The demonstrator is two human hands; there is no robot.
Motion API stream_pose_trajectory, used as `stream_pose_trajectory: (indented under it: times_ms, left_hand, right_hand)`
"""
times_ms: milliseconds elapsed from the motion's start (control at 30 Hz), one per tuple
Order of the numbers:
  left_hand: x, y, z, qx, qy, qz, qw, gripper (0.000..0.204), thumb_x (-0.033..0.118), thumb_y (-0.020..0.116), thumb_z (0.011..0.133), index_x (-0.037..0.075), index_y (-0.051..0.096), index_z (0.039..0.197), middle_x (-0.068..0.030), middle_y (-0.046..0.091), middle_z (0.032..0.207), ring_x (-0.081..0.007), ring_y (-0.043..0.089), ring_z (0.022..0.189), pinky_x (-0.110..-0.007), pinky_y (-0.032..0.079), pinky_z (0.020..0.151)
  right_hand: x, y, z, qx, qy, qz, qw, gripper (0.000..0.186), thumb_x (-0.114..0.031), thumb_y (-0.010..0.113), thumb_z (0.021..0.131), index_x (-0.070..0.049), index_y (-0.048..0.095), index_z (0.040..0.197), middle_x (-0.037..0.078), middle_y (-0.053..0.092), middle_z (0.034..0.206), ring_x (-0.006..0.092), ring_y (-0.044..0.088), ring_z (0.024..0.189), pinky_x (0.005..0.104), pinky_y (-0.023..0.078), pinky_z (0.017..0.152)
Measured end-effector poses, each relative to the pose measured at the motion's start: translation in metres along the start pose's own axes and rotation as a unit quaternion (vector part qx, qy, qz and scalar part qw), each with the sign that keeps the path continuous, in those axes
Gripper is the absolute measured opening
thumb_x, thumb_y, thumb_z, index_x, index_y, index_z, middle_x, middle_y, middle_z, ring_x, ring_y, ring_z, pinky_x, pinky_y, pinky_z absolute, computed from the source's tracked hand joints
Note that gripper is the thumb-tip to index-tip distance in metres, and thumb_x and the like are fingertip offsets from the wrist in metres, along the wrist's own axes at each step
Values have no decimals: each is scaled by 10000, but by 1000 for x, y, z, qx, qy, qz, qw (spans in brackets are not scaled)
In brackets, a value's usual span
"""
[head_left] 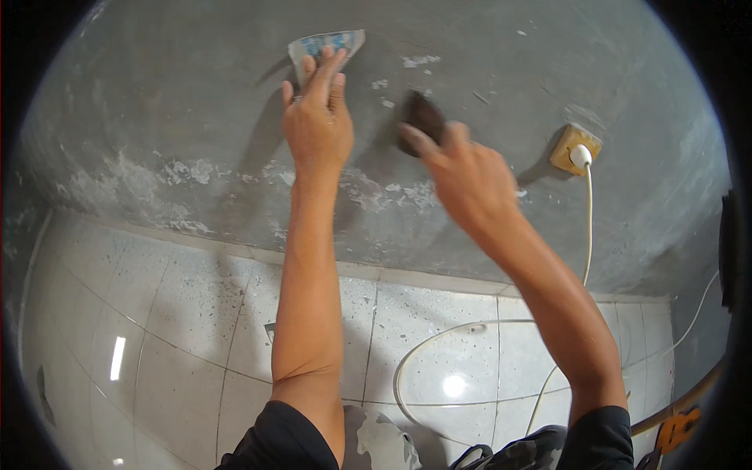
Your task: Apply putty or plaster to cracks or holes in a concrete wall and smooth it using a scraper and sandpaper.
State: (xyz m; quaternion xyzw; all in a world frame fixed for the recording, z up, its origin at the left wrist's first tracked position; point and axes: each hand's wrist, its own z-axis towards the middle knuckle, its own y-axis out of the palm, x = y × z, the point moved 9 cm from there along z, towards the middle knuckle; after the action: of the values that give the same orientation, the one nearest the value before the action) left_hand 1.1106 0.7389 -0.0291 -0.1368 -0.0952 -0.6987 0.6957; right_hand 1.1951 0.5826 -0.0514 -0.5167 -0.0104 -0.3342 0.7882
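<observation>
Against the grey wall (376,23), my left hand (319,133) grips a fan-shaped scraper (345,39) with blue markings on its pale blade. The fingers lie stretched along the blade, whose wide edge points up; the palm hides its lower part. To the right, my right hand (474,168) is closed on a dark brown, rounded flat block (423,113), held close to the wall. Motion blurs that block, so its exact kind is unclear. White flaking patches (421,60) show on the wall between and above the hands.
A yellowish socket box (562,153) with a white plug (580,155) sits on the wall at right. Its white cable (589,227) loops over the tiled floor (188,345), which is speckled with flakes. An orange-and-black object (677,429) lies at lower right.
</observation>
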Motion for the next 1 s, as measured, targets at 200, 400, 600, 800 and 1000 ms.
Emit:
stream_pose_trajectory:
  times_ms: [200,400,600,800,1000]
  left_hand:
    - [12,11,-1,35,0,-10,999,324,186,519,1015,197,632,1318,-74,598,1374,-327,462,1371,-522,282,1158]
    - [2,10,-6,44,12,-14,999,340,169,513,1019,159,617,1342,-110,565,1411,-368,413,1401,-512,285,1160]
    - [16,23,-14,46,22,-25,998,379,143,527,1011,150,582,1386,-124,528,1448,-379,374,1423,-498,267,1176]
    - [16,26,-19,72,34,-13,997,394,139,515,1017,130,554,1409,-119,489,1485,-386,343,1437,-493,265,1183]
    - [27,34,-19,50,33,-11,998,390,144,501,1026,113,548,1411,-137,480,1488,-379,318,1451,-486,256,1190]
  right_hand:
    - [20,-8,-1,29,38,27,999,482,-157,515,983,-296,501,1444,168,589,929,301,697,696,386,579,569]
    - [-19,-1,25,67,-2,66,996,510,-82,485,956,-304,531,1414,168,588,920,305,691,679,403,577,566]
    - [70,-3,-39,17,84,48,995,470,-257,553,987,-372,483,1438,168,577,890,303,682,642,426,555,524]
    - [50,1,-23,89,75,93,989,409,-258,531,997,-309,525,1403,190,581,901,332,685,651,443,561,549]
    - [90,5,-50,66,107,121,985,480,-299,576,976,-322,482,1446,183,582,884,341,676,629,434,549,527]
